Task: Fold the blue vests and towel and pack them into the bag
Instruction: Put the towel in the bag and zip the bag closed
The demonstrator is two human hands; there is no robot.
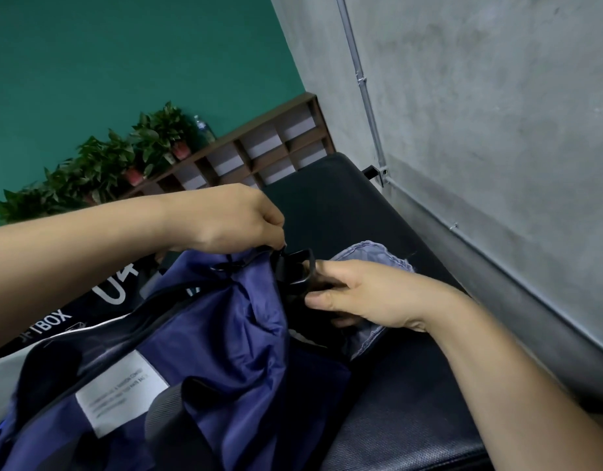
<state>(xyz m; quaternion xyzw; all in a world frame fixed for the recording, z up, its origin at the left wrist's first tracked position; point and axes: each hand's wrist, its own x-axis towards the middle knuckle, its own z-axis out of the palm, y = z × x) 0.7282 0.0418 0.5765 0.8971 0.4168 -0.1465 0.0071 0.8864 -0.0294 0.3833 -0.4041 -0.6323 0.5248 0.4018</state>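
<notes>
Right, both hands are up at the far end of the blue bag (225,334), which lies slumped across the near left of the black padded bench (412,402). The left hand (232,219) has its fingertips drawn together, pinching something small and dark at the bag's top edge, close to a black toggle (229,265) on the fabric. The right hand (358,294) comes in from the right, fingers curled around a black plastic buckle (298,270) and the dark strap beneath it, thumb stretched along the lower side. Under that right hand lies a pale blue towel (378,254), its stitched edge showing beyond the knuckles and again below the wrist. A white label (121,392) sits on the bag's near side. Far left, potted plants (123,158) line a wooden shelf (259,147) against the green wall (123,56).
</notes>
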